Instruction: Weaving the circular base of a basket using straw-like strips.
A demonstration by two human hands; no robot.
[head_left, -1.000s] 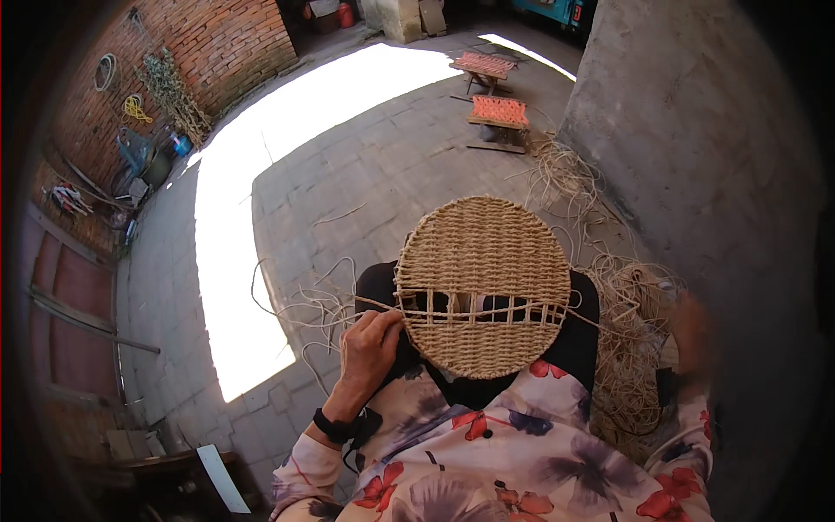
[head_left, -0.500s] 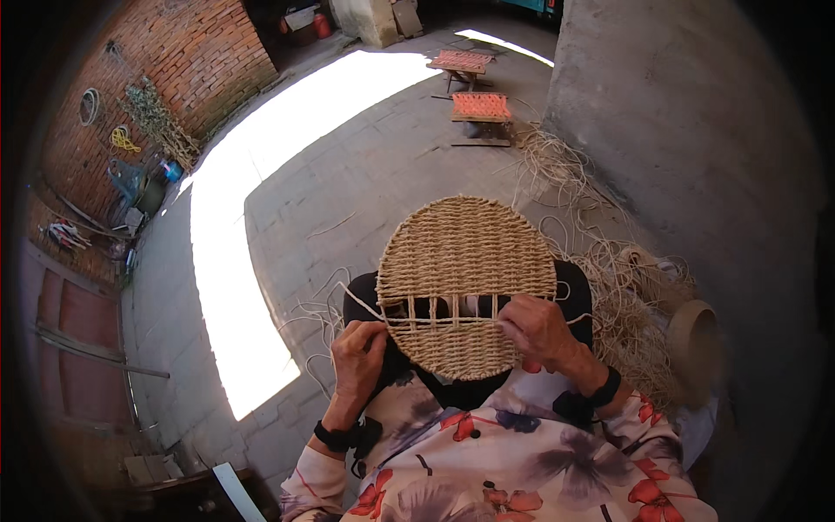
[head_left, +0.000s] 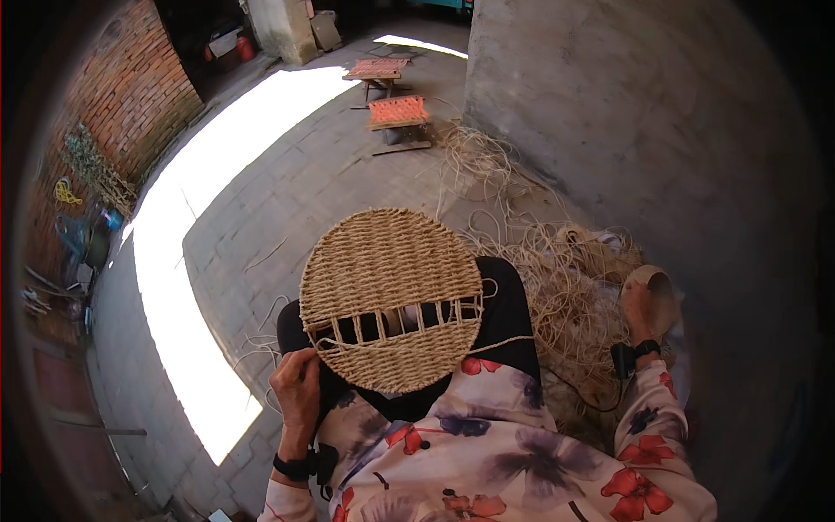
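A round woven straw-cord disc rests on my lap, tight weave above and below a band of bare vertical strands. At the disc's lower left edge, my left hand is closed, its fingertips pinching the rim. From the disc's right side a loose cord trails across my dark trouser leg. Out to the right, my right hand is at a round tan tub-like container. Its fingers overlap the container's near side and are too blurred to tell whether they grip it.
A large tangled heap of pale cord lies right of my legs, beside a grey wall. Two low stools with orange-red woven seats stand ahead. Bright sunlight crosses the paved floor. A brick wall rises at far left.
My right hand has left the disc and moved right to the tan container. The cord that crossed the open band now lies lower. My view has turned to the right.
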